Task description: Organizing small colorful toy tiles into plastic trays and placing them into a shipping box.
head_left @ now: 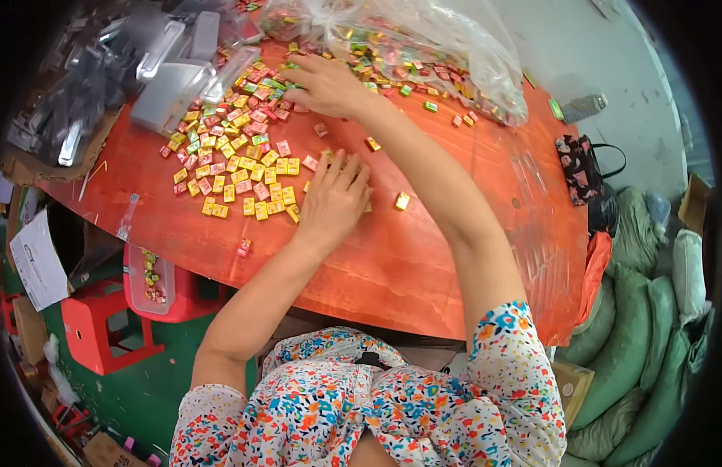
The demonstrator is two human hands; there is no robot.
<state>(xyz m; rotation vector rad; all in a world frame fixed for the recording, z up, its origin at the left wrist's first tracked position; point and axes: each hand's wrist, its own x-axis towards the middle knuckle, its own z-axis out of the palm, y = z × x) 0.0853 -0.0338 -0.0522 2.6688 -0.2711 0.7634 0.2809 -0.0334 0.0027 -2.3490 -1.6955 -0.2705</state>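
Observation:
Many small block-shaped pieces (236,163) in yellow, pink, red and green wrapping lie spread over the red tabletop (439,272). My left hand (335,194) rests palm down at the right edge of this spread, fingers stretched out and touching or covering a few pieces. Farther off, my right hand (326,86) reaches over the back part of the pile with its fingers apart. What lies under its palm is hidden. Between the hands are a few loose pieces, and one yellow piece (402,201) sits alone to the right of my left hand.
A large clear plastic bag (485,62) with more pieces lies at the back right. Clear plastic cases (170,93) are heaped at the back left. Below the table's left edge are a red stool (104,331) and a clear tub (151,284). Green sacks (625,350) stand at the right.

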